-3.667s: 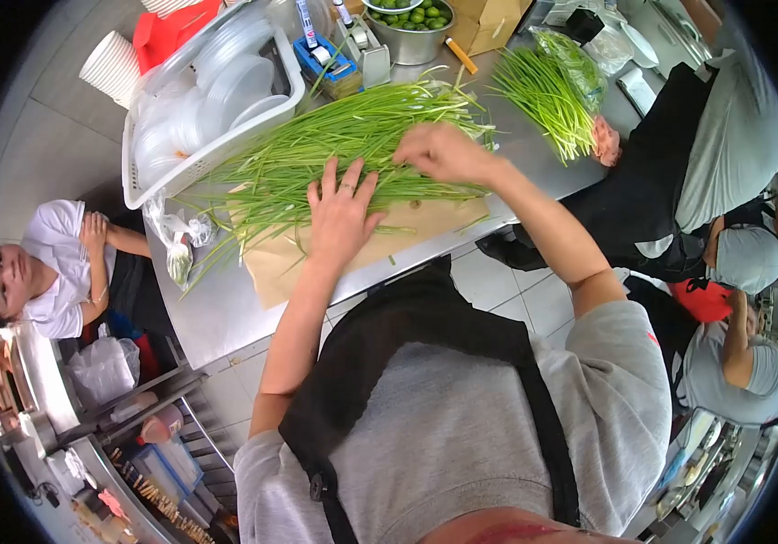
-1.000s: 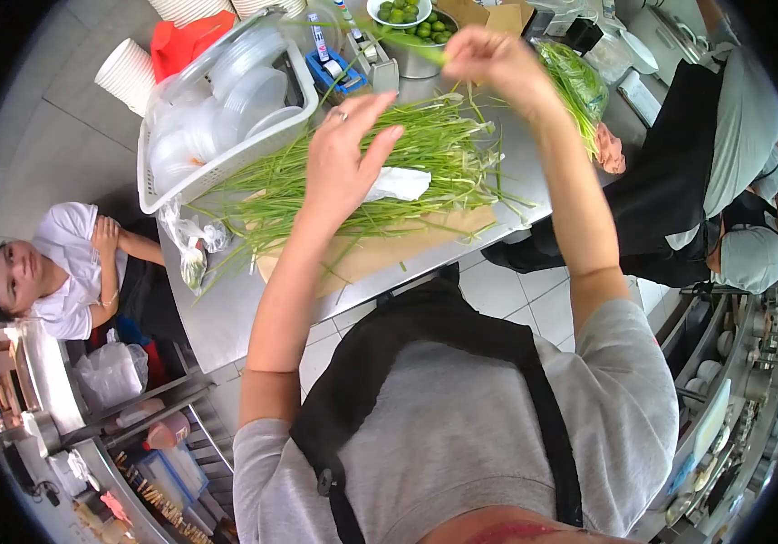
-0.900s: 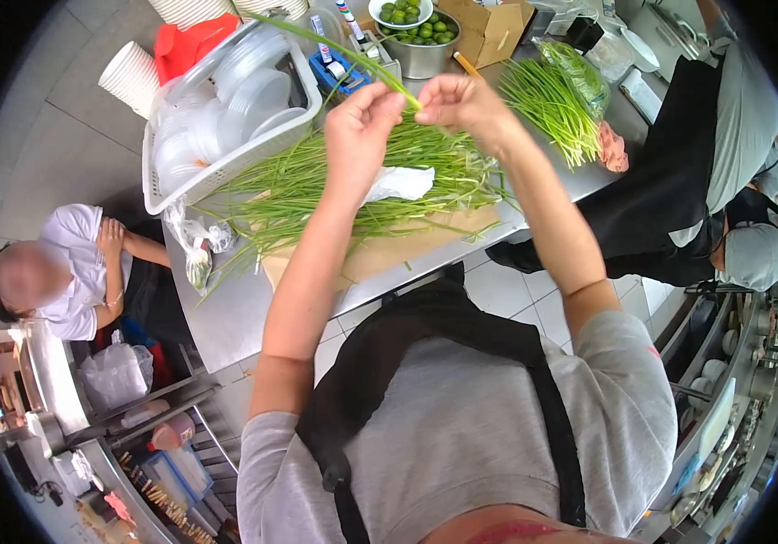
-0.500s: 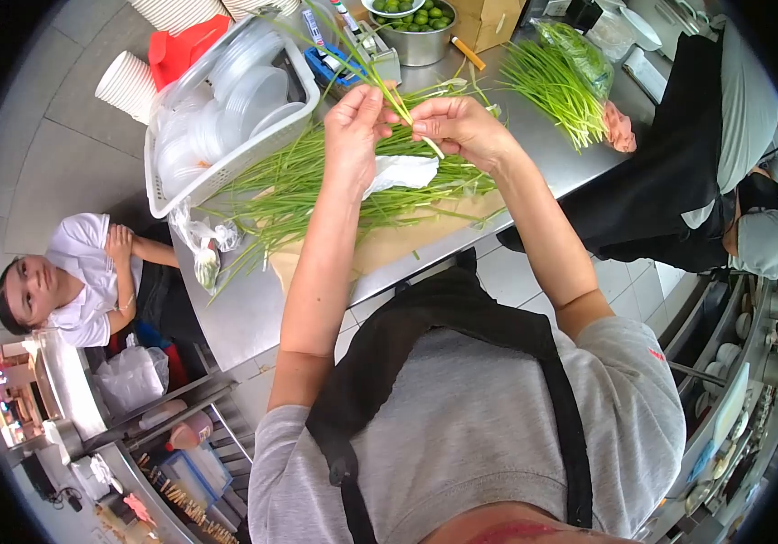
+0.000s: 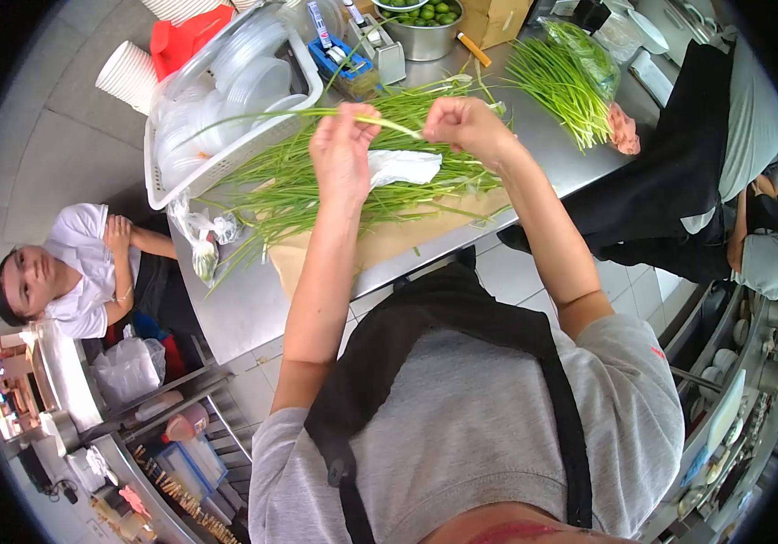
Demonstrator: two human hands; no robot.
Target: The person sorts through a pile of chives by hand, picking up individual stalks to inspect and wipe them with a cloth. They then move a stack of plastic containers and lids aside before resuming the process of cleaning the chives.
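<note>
A green stalk stretches between my two hands above the metal table. My left hand holds it partway along, with the green end pointing left over the basket. At its pale end, my right hand is closed in a pinch. Below both hands lies a loose pile of long green stalks, spread over brown paper. A crumpled white paper rests on the pile between my wrists.
A white basket of plastic lids is at left. Behind stand a blue tape dispenser and a pot of green limes. A stalk bundle lies at right. One person stands left, others right.
The stalks held between my hands have swung from a steep slant to nearly level, and now a single one shows. My left hand has moved slightly left and down.
</note>
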